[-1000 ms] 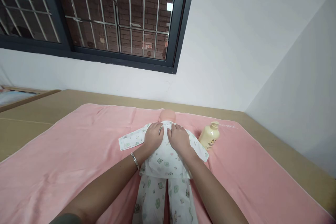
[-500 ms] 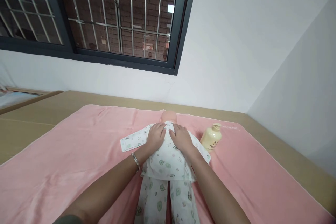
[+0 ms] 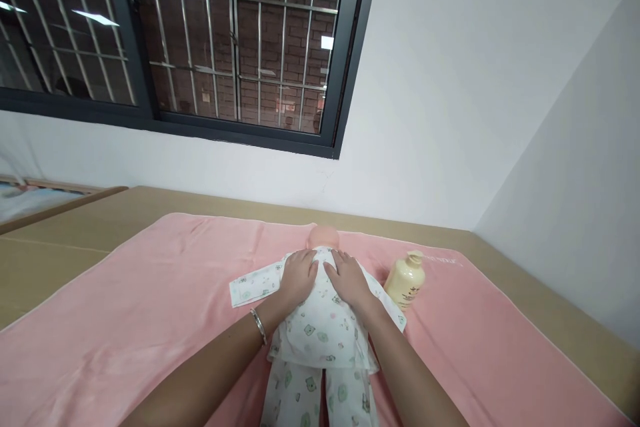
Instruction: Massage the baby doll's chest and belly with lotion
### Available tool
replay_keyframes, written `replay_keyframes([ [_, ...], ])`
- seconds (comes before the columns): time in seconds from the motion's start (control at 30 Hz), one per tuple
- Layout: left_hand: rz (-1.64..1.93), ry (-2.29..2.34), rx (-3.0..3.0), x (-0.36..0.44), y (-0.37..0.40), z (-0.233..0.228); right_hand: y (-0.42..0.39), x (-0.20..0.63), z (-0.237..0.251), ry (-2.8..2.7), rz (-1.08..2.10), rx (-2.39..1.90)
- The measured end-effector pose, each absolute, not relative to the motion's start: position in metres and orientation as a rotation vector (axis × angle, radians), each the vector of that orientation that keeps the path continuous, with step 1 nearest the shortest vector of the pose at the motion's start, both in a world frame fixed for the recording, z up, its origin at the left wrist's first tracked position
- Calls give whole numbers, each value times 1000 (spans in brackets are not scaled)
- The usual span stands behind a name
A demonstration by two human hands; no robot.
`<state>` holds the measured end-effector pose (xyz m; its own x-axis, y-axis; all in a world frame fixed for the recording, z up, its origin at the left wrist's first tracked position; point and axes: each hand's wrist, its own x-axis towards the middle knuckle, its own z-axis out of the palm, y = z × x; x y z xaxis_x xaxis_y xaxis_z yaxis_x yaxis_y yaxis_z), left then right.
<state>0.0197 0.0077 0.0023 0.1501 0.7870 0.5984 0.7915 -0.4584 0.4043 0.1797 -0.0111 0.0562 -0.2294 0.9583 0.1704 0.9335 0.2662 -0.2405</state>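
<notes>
While pressed: both hands lie flat and spread on the doll (image 3: 320,320), mid-frame.
Left hand (image 3: 299,275): unmoved since earlier.
Right hand (image 3: 346,279): likewise.
Bottle (image 3: 406,280): untouched, right of centre.

A pale yellow pump bottle (image 3: 406,278) is lying tilted on a pink towel (image 3: 125,320), near the towel's far right corner. The towel is spreading over a tan tabletop (image 3: 60,240), which is showing bare along its left and far edges. Behind it a white wall (image 3: 450,93) is meeting a second wall at the right. A dark-framed window (image 3: 345,53) with metal bars (image 3: 235,33) is showing brickwork outside and reflecting ceiling lights.
</notes>
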Motion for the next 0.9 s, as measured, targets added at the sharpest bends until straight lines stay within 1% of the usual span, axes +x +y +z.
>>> replay_keyframes([
  [0.1,-1213,-1487,-2401,20,7,2,-21,167,58,-2244,-13,-1786],
  [0.17,-1205,-1491,-2388,20,6,2,-27,161,60,-2207,-72,-1837],
  [0.23,-1216,-1560,-2374,20,7,1,-28,160,61,-2176,-53,-1868],
  [0.37,-1250,-1733,-2336,21,9,-2,-18,170,57,-2166,101,-1835],
  [0.47,-1255,-1784,-2340,21,11,-3,-10,176,50,-2161,159,-1821],
  [0.9,-1352,-1770,-2366,19,8,0,-14,173,47,-2157,75,-1823],
])
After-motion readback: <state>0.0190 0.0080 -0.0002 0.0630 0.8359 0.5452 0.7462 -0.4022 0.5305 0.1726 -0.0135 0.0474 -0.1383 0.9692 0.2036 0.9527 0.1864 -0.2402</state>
